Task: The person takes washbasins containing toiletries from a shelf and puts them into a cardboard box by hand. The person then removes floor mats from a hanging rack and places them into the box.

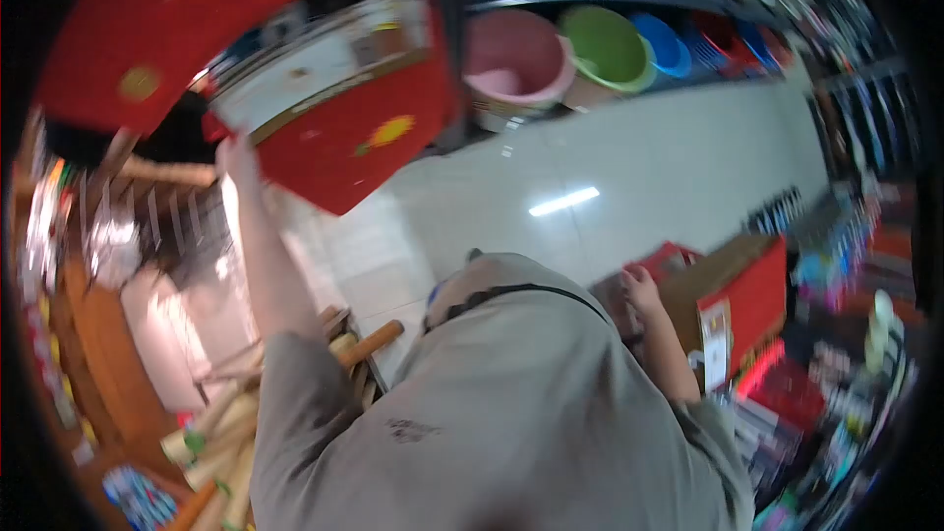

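Observation:
My left hand (pixel 232 155) reaches forward to the near left corner of a red cardboard box (pixel 339 138) with a yellow emblem on its front. The hand touches or nearly touches the corner; blur hides how its fingers lie. Inside the box are a white panel (pixel 300 79) and a few small items. My right hand (pixel 641 291) hangs at my right side, its fingers loosely curled and slightly apart, with nothing visible in them. Just beside it stands a brown and red carton (pixel 733 305); I cannot tell whether they touch.
Pink (pixel 516 54), green (pixel 610 44) and blue (pixel 664 44) tubs line the far side of the tiled floor (pixel 600 162). Rolled goods (pixel 231 442) lie at the lower left. Packed shelves (pixel 826 374) run along the right. A large red panel (pixel 197 10) overhangs the upper left.

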### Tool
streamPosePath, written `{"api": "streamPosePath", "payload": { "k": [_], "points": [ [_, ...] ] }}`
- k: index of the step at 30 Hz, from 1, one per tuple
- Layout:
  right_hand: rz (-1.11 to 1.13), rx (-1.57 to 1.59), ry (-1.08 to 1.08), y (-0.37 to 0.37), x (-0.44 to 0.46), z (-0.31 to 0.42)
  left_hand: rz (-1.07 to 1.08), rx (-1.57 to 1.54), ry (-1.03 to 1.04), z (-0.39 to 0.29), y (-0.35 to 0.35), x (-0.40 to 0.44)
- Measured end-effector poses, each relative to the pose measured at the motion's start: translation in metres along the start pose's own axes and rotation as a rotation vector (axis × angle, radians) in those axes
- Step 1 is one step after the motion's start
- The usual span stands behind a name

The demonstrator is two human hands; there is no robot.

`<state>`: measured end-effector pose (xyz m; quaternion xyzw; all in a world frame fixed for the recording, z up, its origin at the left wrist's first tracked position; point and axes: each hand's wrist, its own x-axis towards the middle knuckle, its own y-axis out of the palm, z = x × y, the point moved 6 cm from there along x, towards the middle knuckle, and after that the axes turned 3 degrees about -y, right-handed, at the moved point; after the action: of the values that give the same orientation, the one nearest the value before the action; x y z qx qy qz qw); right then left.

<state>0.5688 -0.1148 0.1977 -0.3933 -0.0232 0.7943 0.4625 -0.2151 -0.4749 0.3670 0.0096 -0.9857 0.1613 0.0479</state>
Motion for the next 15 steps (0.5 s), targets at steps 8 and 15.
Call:
{"api": "streamPosePath", "payload": {
  "k": [8,15],
  "points": [
    [0.024,-0.531,0.202,-0.025,-0.069,-0.103,0.014,0.251,-0.190,0.053,0.027,-0.090],
    [-0.110,-0.205,0.204,-0.028,-0.088,-0.145,0.921,0.764,-0.658,0.256,0.119,-0.290]
  ]
}}
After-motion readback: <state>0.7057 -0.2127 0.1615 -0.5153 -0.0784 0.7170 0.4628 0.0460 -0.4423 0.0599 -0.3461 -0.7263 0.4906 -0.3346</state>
